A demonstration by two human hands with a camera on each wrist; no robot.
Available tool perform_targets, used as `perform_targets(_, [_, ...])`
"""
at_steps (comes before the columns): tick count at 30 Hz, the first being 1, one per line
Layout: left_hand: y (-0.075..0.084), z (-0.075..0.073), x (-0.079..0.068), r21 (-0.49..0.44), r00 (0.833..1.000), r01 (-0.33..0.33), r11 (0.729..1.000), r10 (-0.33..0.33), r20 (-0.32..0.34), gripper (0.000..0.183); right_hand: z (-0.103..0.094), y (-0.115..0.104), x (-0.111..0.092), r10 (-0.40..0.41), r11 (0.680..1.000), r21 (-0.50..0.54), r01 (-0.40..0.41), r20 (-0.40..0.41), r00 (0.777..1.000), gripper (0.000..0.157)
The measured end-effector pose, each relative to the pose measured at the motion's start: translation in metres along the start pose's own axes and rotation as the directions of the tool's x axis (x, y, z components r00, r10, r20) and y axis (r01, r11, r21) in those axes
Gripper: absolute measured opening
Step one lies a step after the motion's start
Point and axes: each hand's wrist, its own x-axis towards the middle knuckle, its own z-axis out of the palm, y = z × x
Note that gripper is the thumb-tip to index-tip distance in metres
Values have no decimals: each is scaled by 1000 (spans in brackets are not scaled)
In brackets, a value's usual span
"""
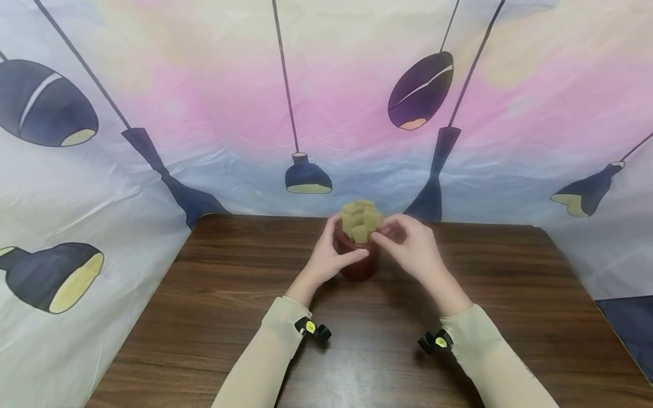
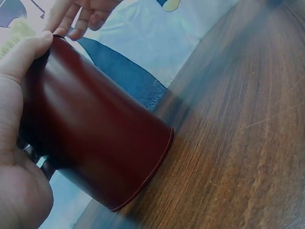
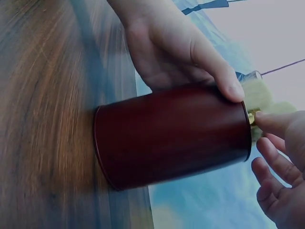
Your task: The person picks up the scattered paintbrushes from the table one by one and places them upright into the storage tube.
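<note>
A dark red cylindrical brush holder [image 1: 360, 271] stands upright on the table, its smooth side plain in the left wrist view. Several makeup brushes with fluffy yellow-green heads [image 1: 359, 217] stick up out of it, bunched together. My left hand [image 1: 326, 252] grips the holder near its rim, thumb across the near side. At the rim's right side, my right hand [image 1: 410, 246] pinches one brush between thumb and index finger. In the right wrist view those fingertips are on its gold ferrule [image 3: 252, 118], just outside the holder's mouth. The brush handles are hidden inside the holder.
The brown wood-grain table [image 1: 234, 306] ends just behind the holder. A cloth backdrop [image 1: 214, 113] printed with dark hanging lamps rises at the back and sides. Each sleeve carries a small black wrist camera, one on the left [image 1: 313, 330] and one on the right [image 1: 435, 341].
</note>
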Motion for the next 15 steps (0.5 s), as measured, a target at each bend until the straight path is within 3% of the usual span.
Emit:
perform_targets(5, [0, -1, 2, 12, 1000, 13, 1000, -13, -2, 102, -11, 8, -2, -1, 1000, -4, 1, 32, 999, 23])
perform_targets(10, [-1, -5, 0, 49, 999, 37, 998, -39, 28, 108, -27, 23, -9, -18, 996, -88, 26, 90, 996, 25])
perform_targets(13, [-1, -15, -6, 109, 998, 16, 994, -23, 57, 106, -40, 37, -17, -77, 984, -149, 99, 145, 986, 28])
perform_targets(15, [-1, -27, -11, 150, 997, -40, 988, 28, 79, 101, -49, 47, -23, -137, 968, -184, 173, 189, 972, 30])
